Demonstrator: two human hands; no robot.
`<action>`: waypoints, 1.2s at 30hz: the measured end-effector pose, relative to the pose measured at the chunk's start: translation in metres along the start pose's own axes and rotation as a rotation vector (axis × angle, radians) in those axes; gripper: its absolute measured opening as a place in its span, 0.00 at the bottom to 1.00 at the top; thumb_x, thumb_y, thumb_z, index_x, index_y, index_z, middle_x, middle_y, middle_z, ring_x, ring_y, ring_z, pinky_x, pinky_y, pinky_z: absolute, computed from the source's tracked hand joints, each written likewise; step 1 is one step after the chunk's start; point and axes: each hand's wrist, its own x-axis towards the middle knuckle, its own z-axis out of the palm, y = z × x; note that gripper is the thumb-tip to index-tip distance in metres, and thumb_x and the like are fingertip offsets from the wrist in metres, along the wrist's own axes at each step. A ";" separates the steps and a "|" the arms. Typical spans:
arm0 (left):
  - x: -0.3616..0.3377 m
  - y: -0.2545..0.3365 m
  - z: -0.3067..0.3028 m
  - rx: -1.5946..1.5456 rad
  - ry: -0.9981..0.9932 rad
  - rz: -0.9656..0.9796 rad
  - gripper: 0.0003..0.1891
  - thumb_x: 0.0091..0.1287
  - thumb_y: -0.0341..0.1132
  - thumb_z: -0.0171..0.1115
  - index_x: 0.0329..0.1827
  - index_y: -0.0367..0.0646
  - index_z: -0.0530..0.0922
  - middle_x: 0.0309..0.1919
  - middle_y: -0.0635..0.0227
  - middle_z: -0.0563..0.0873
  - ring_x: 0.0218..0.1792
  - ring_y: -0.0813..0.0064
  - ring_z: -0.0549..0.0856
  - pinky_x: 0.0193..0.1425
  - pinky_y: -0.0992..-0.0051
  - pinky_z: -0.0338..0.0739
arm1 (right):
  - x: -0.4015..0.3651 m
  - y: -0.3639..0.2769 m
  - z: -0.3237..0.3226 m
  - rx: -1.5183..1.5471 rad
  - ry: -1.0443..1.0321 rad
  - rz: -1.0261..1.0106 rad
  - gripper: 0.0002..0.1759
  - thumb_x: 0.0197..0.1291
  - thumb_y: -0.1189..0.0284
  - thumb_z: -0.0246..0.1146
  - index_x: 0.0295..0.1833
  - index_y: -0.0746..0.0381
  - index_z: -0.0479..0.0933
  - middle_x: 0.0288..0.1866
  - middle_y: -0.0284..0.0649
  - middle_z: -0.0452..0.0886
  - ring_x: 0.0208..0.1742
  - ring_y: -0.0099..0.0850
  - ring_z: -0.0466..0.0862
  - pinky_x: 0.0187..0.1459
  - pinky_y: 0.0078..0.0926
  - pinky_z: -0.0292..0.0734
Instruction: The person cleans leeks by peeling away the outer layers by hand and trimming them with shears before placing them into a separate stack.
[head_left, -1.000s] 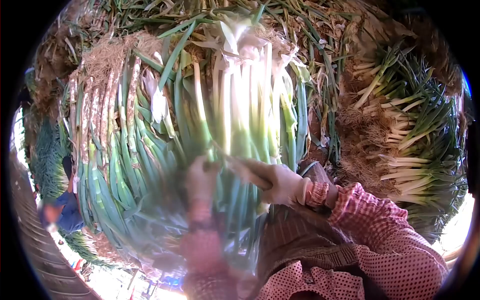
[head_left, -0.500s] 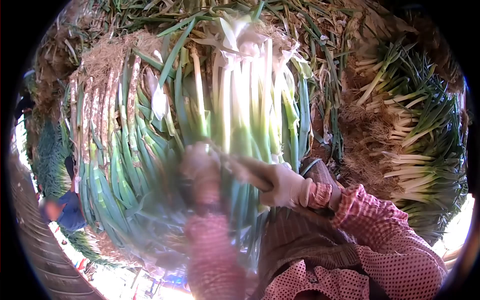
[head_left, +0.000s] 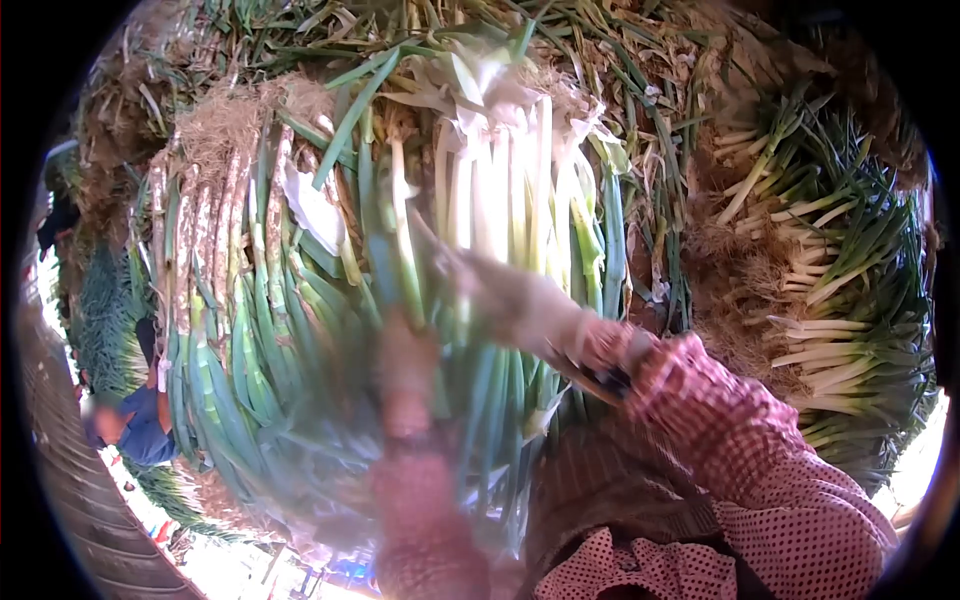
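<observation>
A large bundle of green onions (head_left: 480,200) stands upright in front of me, white stalks lit at the centre, roots on top. My right hand (head_left: 520,300), in a white glove with a pink checked sleeve, reaches up and left into the white stalks. It is blurred, and its fingers look closed around a thin stalk. My left hand (head_left: 405,365) is a blur low in the green leaves, so its grip cannot be made out.
A second row of unpeeled green onions (head_left: 220,250) with dirty roots stands at the left. Trimmed bunches (head_left: 830,290) lie stacked at the right. Loose leaves and roots cover the back. A person in blue (head_left: 135,425) is at the far lower left.
My right hand has moved up and left, deeper into the white stalks. My left hand has shifted a little within the green leaves.
</observation>
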 end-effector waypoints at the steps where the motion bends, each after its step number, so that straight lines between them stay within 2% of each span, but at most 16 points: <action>1: -0.001 -0.008 0.003 0.004 -0.026 -0.007 0.17 0.62 0.31 0.65 0.55 0.41 0.78 0.35 0.56 0.86 0.36 0.56 0.87 0.45 0.61 0.81 | -0.001 0.007 0.002 -0.009 0.003 -0.041 0.52 0.52 0.72 0.68 0.86 0.57 0.58 0.58 0.51 0.87 0.55 0.41 0.89 0.58 0.31 0.83; 5: -0.017 -0.018 0.012 -0.072 -0.083 0.011 0.22 0.64 0.30 0.63 0.63 0.41 0.77 0.35 0.56 0.85 0.35 0.59 0.86 0.45 0.63 0.80 | 0.043 0.015 -0.004 -0.048 0.049 -0.009 0.53 0.52 0.71 0.69 0.86 0.56 0.58 0.58 0.49 0.87 0.55 0.38 0.90 0.57 0.32 0.85; 8: -0.027 -0.027 0.018 -0.087 -0.098 0.050 0.25 0.65 0.30 0.64 0.66 0.40 0.76 0.37 0.53 0.86 0.36 0.55 0.86 0.46 0.61 0.81 | 0.057 -0.047 -0.026 -0.017 -0.032 0.322 0.52 0.52 0.71 0.69 0.85 0.57 0.59 0.58 0.49 0.87 0.56 0.39 0.89 0.57 0.32 0.85; 9: -0.031 -0.019 0.015 -0.055 -0.116 0.053 0.25 0.65 0.30 0.64 0.67 0.40 0.75 0.38 0.53 0.86 0.37 0.54 0.87 0.46 0.60 0.81 | 0.062 -0.044 -0.021 -0.045 0.048 0.209 0.52 0.51 0.71 0.70 0.85 0.58 0.60 0.58 0.49 0.87 0.55 0.41 0.89 0.58 0.34 0.84; 12: -0.035 -0.012 0.017 -0.047 -0.108 0.040 0.26 0.65 0.30 0.65 0.68 0.39 0.75 0.38 0.51 0.87 0.37 0.53 0.87 0.47 0.59 0.81 | 0.031 -0.042 -0.032 -0.010 -0.056 0.267 0.53 0.50 0.70 0.71 0.85 0.59 0.59 0.56 0.50 0.87 0.53 0.42 0.89 0.59 0.36 0.84; 13: -0.036 -0.009 0.017 -0.085 -0.110 0.033 0.26 0.65 0.30 0.65 0.68 0.39 0.75 0.38 0.51 0.87 0.37 0.53 0.87 0.47 0.59 0.81 | 0.019 -0.033 -0.026 -0.121 -0.048 0.040 0.49 0.61 0.79 0.67 0.87 0.56 0.55 0.56 0.44 0.87 0.47 0.29 0.89 0.46 0.27 0.87; 16: -0.037 -0.011 0.028 -0.183 -0.073 0.126 0.25 0.65 0.30 0.65 0.67 0.39 0.75 0.38 0.52 0.87 0.36 0.54 0.86 0.46 0.60 0.81 | 0.002 -0.051 -0.042 -0.230 -0.219 0.314 0.53 0.57 0.79 0.69 0.87 0.57 0.53 0.64 0.46 0.85 0.53 0.30 0.88 0.54 0.27 0.86; 17: -0.036 -0.014 0.032 -0.209 -0.049 0.175 0.25 0.65 0.30 0.65 0.66 0.39 0.75 0.38 0.52 0.86 0.36 0.54 0.86 0.45 0.60 0.81 | 0.010 -0.018 -0.035 -0.201 -0.085 0.099 0.53 0.51 0.70 0.69 0.85 0.58 0.57 0.54 0.52 0.87 0.52 0.41 0.90 0.56 0.36 0.85; 21: -0.031 -0.026 0.034 -0.258 -0.203 0.116 0.21 0.66 0.32 0.66 0.62 0.39 0.75 0.39 0.53 0.87 0.37 0.54 0.87 0.44 0.59 0.81 | 0.049 -0.015 -0.026 -0.162 0.010 0.121 0.53 0.52 0.72 0.68 0.86 0.58 0.56 0.54 0.51 0.87 0.50 0.40 0.90 0.56 0.35 0.86; 23: -0.028 0.001 0.012 -0.261 -0.303 0.117 0.19 0.69 0.36 0.67 0.59 0.40 0.76 0.39 0.53 0.88 0.38 0.54 0.88 0.42 0.59 0.81 | 0.045 -0.010 -0.025 -0.005 -0.022 0.153 0.52 0.53 0.73 0.68 0.86 0.58 0.56 0.55 0.50 0.87 0.50 0.40 0.90 0.55 0.35 0.86; 26: -0.026 0.013 0.012 0.002 -0.393 0.468 0.18 0.73 0.44 0.66 0.58 0.43 0.76 0.39 0.54 0.89 0.38 0.55 0.89 0.41 0.58 0.81 | 0.018 -0.038 -0.028 -0.274 -0.253 0.119 0.52 0.54 0.76 0.66 0.86 0.55 0.55 0.48 0.48 0.88 0.46 0.44 0.90 0.50 0.40 0.86; 27: -0.022 0.010 0.019 0.094 -0.333 0.578 0.19 0.75 0.50 0.63 0.56 0.45 0.77 0.38 0.55 0.89 0.37 0.55 0.90 0.41 0.57 0.82 | 0.012 -0.054 -0.032 -0.335 -0.309 0.147 0.52 0.55 0.76 0.65 0.86 0.54 0.54 0.46 0.47 0.88 0.44 0.45 0.90 0.49 0.41 0.86; 28: -0.012 0.015 0.016 0.147 -0.283 0.495 0.19 0.75 0.49 0.63 0.58 0.46 0.77 0.42 0.54 0.89 0.40 0.54 0.90 0.43 0.57 0.83 | 0.009 -0.079 -0.039 -0.419 -0.385 0.283 0.51 0.55 0.77 0.64 0.86 0.53 0.54 0.44 0.47 0.88 0.43 0.48 0.90 0.48 0.44 0.85; 29: 0.005 0.023 0.007 0.201 -0.234 0.413 0.19 0.75 0.49 0.63 0.60 0.47 0.77 0.45 0.53 0.89 0.43 0.52 0.90 0.46 0.57 0.83 | 0.010 -0.074 -0.041 -0.426 -0.378 0.292 0.51 0.55 0.77 0.64 0.86 0.54 0.53 0.44 0.48 0.88 0.43 0.49 0.90 0.48 0.45 0.85; 32: 0.046 0.043 0.006 0.414 0.304 0.110 0.30 0.72 0.50 0.65 0.73 0.47 0.70 0.63 0.47 0.81 0.56 0.48 0.86 0.55 0.57 0.83 | 0.012 -0.058 -0.041 -0.439 -0.358 0.336 0.51 0.55 0.76 0.63 0.85 0.55 0.52 0.42 0.51 0.88 0.42 0.51 0.89 0.47 0.48 0.84; 36: 0.103 0.029 0.067 0.463 0.391 -0.155 0.39 0.71 0.44 0.64 0.81 0.42 0.58 0.72 0.47 0.72 0.61 0.46 0.81 0.62 0.55 0.81 | 0.005 -0.049 -0.039 -0.536 -0.315 0.342 0.53 0.55 0.74 0.63 0.87 0.55 0.48 0.39 0.53 0.87 0.40 0.52 0.89 0.44 0.49 0.83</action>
